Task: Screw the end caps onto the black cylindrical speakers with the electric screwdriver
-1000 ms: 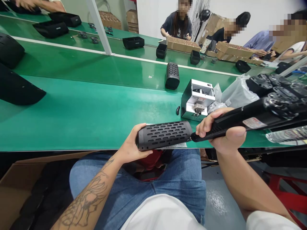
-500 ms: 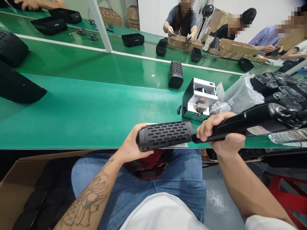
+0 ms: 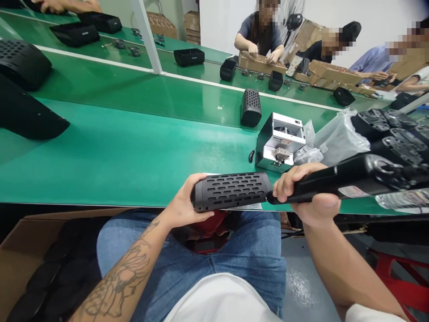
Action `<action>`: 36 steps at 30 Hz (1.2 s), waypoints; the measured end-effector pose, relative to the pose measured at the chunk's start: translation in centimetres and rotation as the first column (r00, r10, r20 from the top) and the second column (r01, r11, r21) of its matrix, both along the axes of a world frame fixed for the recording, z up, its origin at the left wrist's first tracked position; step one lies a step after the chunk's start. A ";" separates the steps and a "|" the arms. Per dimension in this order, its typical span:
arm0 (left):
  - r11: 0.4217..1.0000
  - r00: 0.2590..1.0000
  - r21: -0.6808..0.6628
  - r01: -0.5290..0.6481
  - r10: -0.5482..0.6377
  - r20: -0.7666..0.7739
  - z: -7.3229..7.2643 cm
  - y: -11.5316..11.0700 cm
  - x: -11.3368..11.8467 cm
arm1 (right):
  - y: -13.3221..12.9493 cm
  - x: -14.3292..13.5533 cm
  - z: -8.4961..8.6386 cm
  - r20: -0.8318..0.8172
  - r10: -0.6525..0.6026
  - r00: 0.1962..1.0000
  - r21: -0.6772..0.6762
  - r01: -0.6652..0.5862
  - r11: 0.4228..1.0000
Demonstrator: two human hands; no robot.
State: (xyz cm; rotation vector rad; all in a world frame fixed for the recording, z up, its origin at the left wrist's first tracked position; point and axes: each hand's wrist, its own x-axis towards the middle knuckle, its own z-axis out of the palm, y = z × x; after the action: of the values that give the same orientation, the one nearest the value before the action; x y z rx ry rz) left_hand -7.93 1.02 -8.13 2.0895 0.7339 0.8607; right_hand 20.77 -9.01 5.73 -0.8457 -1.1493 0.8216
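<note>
My left hand (image 3: 187, 201) is closed around the left end of a black speaker housing (image 3: 234, 190) with slotted holes, which lies sideways at the bench's front edge. In my right hand (image 3: 308, 192) is a black electric screwdriver (image 3: 342, 179), held nearly level with its tip pointing left. That tip meets the housing's right end near its lower corner; the screw itself is too small to make out. Just behind, a silver and black screw feeder (image 3: 280, 142) stands on the bench, with a small black piece (image 3: 251, 156) beside it.
A second perforated housing (image 3: 251, 107) stands on the green conveyor behind. Plastic bags (image 3: 342, 136) and black parts (image 3: 395, 129) crowd the right side. Large black housings (image 3: 27, 114) lie at left. Across the line, co-workers handle parts by cardboard boxes (image 3: 261, 62). A box of black parts (image 3: 13, 255) sits below left.
The view has shifted slightly. Both hands keep their hold, with the screwdriver tip still at the housing's end. Across the line, a co-worker's hands have lowered to the box, and small parts now lie before it.
</note>
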 end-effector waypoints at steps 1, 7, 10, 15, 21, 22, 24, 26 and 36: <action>1.000 1.000 -0.014 0.004 -0.004 -0.006 0.1 0.0 0.0 | -0.1 0.3 0.6 0.008 -0.001 1.000 0.008 0.001 1.000; 0.998 0.998 -0.064 0.025 -0.029 -0.059 1.1 0.0 0.3 | 4.4 4.7 2.3 -0.050 -0.488 0.871 0.295 0.480 0.826; 0.999 0.998 -0.044 0.031 -0.034 -0.059 1.1 -0.1 0.6 | 8.2 7.0 0.8 0.012 -0.693 0.721 0.364 0.642 0.675; 0.999 0.999 -0.018 0.037 -0.037 -0.024 0.3 -0.1 0.9 | 10.3 8.1 -1.9 0.114 -0.690 0.715 0.324 0.629 0.706; 1.000 1.000 0.001 0.021 -0.021 -0.011 -0.1 -0.1 0.8 | 8.4 6.8 -1.2 0.130 -0.664 0.736 0.284 0.614 0.736; 1.000 1.000 0.005 0.017 -0.017 -0.011 -0.2 -0.1 0.8 | 8.0 6.4 -0.7 0.115 -0.662 0.741 0.289 0.612 0.736; 1.000 1.000 0.013 0.008 -0.008 -0.012 -0.2 -0.2 0.8 | 6.9 5.2 0.5 0.066 -0.641 0.765 0.293 0.599 0.745; 1.000 1.000 0.015 0.006 -0.006 -0.011 -0.2 -0.2 0.9 | 5.3 3.8 1.8 0.013 -0.551 0.834 0.275 0.527 0.804; 1.000 1.000 0.024 0.002 -0.002 0.007 -0.2 -0.2 1.0 | 0.9 -3.9 2.6 0.019 0.056 0.998 0.140 -0.058 0.988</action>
State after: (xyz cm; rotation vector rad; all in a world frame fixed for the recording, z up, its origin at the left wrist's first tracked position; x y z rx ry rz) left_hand -6.93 0.80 -8.30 2.1066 0.7206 0.8791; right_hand 16.86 -8.09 8.31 -0.7062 -1.2348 0.7727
